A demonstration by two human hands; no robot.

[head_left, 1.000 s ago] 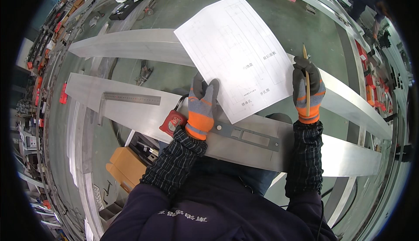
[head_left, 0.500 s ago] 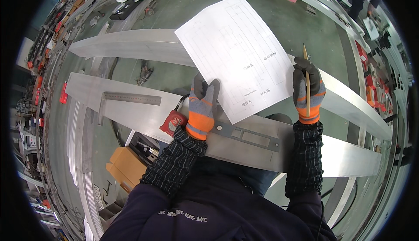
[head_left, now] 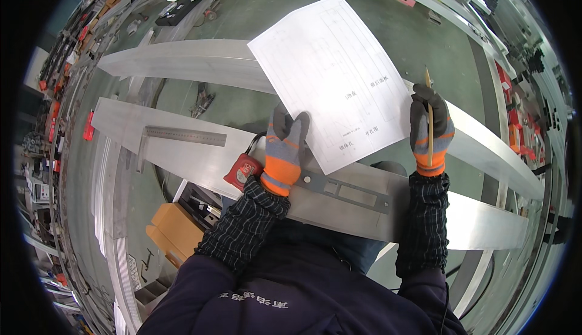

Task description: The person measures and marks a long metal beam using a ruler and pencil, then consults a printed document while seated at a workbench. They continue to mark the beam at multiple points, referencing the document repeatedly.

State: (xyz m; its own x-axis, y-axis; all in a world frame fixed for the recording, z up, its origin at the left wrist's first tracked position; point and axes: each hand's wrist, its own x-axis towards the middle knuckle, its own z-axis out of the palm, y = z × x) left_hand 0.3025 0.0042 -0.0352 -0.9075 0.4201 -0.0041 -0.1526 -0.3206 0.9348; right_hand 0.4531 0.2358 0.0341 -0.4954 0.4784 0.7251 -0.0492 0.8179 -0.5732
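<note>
A white paper sheet with a printed line drawing (head_left: 330,86) is held up in front of me, tilted. My left hand (head_left: 285,144), in a grey and orange work glove, is closed on its lower left edge. My right hand (head_left: 422,132), gloved alike, grips a pencil (head_left: 431,130) pointing up along the palm; its fingers also meet the sheet's right edge. Next to my left wrist a red tape measure (head_left: 243,172) rests on a long aluminium profile (head_left: 127,123). On the same profile lie a metal try square (head_left: 188,135) and a grey slotted plate (head_left: 345,190).
Another aluminium profile (head_left: 182,56) runs across beyond the sheet. An open cardboard box (head_left: 173,235) is at the lower left, near stacked long profiles (head_left: 110,214). Tools and red boxes line the left side; more red boxes (head_left: 514,129) stand at the right.
The sheet and both hands have shifted very slightly right in the picture, and the view has turned a little. Both grips look the same. A person at the upper right has mostly left the view.
</note>
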